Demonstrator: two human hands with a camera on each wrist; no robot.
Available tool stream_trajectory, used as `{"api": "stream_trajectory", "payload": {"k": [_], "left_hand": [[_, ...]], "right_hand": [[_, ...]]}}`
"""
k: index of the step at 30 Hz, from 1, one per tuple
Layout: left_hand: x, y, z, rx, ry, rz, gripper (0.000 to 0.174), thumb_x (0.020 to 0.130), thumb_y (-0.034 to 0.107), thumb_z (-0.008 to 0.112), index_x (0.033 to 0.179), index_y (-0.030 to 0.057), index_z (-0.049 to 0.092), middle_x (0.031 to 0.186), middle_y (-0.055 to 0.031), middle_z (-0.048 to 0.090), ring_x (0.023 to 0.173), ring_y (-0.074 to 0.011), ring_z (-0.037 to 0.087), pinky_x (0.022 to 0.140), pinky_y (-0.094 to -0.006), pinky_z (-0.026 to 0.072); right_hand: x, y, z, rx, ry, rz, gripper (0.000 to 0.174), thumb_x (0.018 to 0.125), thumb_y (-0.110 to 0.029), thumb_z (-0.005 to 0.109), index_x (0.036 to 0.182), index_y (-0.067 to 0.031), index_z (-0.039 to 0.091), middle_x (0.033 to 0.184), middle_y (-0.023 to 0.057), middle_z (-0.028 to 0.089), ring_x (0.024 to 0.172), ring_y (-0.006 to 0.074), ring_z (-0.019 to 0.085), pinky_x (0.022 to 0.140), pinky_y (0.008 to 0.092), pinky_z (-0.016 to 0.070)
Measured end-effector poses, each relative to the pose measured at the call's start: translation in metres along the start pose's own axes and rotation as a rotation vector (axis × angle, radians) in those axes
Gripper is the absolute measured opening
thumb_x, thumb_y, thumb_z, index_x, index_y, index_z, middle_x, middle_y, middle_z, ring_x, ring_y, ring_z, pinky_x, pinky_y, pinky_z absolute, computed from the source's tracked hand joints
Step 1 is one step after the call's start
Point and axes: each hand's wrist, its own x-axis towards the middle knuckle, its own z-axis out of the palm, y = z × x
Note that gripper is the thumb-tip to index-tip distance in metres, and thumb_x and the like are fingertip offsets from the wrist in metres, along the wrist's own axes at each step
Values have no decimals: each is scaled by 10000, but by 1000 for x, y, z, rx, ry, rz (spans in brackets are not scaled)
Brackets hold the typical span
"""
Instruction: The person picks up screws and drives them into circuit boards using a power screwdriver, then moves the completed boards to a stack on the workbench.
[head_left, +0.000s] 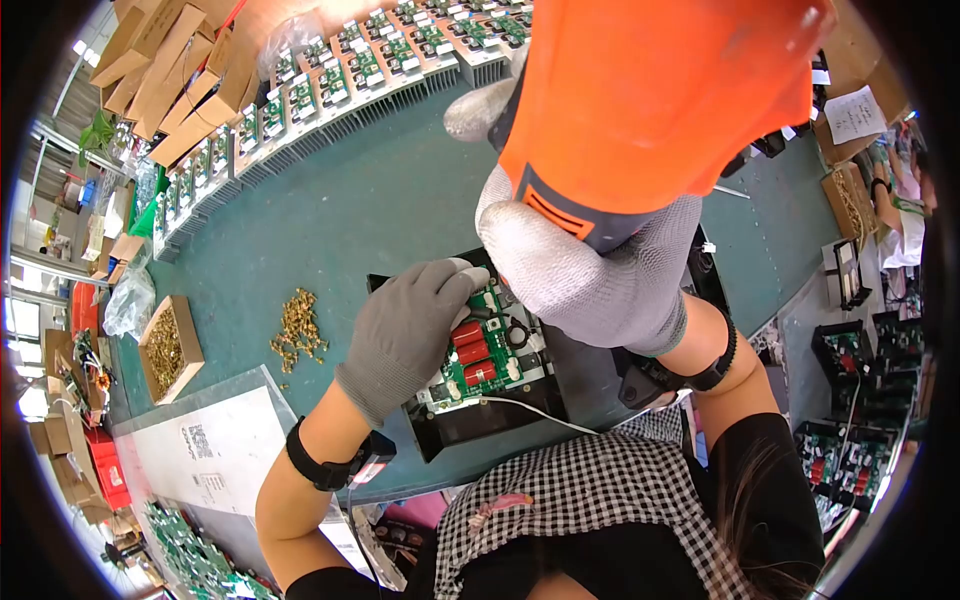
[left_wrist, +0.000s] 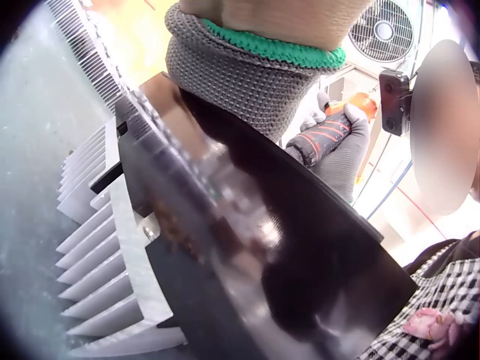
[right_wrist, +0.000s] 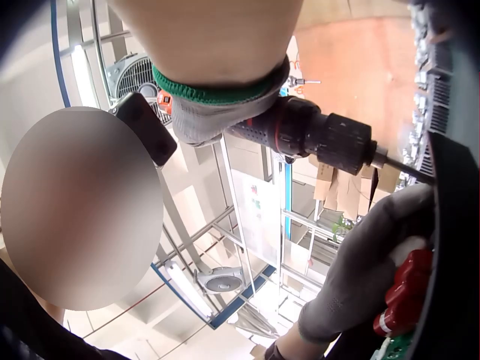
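My gloved right hand grips an orange-and-black power drill above a black metal housing. In the right wrist view, the drill's chuck holds a long bit whose tip disappears behind the housing's wall. A green circuit board with red cylindrical components sits inside the housing. My gloved left hand lies over the board's left side, fingertips at its upper edge close to the bit; whether they pinch anything I cannot tell. A white wire runs out from the board.
Left of the housing lie a pile of small brass-coloured parts and a cardboard box of similar pieces. Finned heat sinks carrying green boards curve along the table's back. A printed sheet covers the near left; more board assemblies stand at right.
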Motion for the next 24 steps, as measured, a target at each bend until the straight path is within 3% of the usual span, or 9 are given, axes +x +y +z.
{"api": "stream_trajectory", "payload": {"k": [5, 9, 13, 16, 24], "left_hand": [[0, -2, 3, -19, -14, -8, 320, 836, 145, 624, 1152, 132, 577, 1090, -42, 602, 1007, -244, 600, 820, -344, 502], [0, -3, 4, -92, -2, -13, 307, 836, 144, 624, 1139, 132, 576, 1088, -40, 603, 1004, -242, 602, 813, -343, 503], [-2, -1, 2, 16, 38, 37, 292, 836, 142, 624, 1123, 127, 577, 1089, -39, 602, 1004, -242, 602, 808, -343, 502], [-1, -1, 4, 34, 52, 38, 285, 839, 141, 620, 1120, 124, 577, 1089, -41, 600, 1000, -242, 600, 814, -345, 500], [-3, -3, 8, 78, 91, 96, 281, 822, 116, 613, 1099, 84, 577, 1081, -73, 593, 1015, -263, 585, 807, -367, 502]], "right_hand": [[-6, -13, 5, 106, 105, 259, 243, 698, 24, 639, 940, 44, 625, 1051, 163, 656, 905, 196, 632, 764, 285, 500], [-8, -7, 0, 71, 87, 212, 236, 708, 14, 651, 941, 42, 626, 1057, 168, 655, 900, 196, 634, 756, 284, 502], [-4, -14, 0, 37, 59, 209, 232, 714, 4, 666, 941, 35, 627, 1045, 161, 657, 882, 190, 636, 741, 282, 504], [-3, -12, 5, 142, 124, 259, 232, 709, 4, 674, 936, 28, 629, 1032, 141, 662, 873, 179, 637, 741, 278, 505], [-4, -17, 5, 3, 41, 215, 253, 675, 4, 697, 921, -15, 641, 1013, 88, 668, 859, 168, 636, 745, 290, 511]]}}
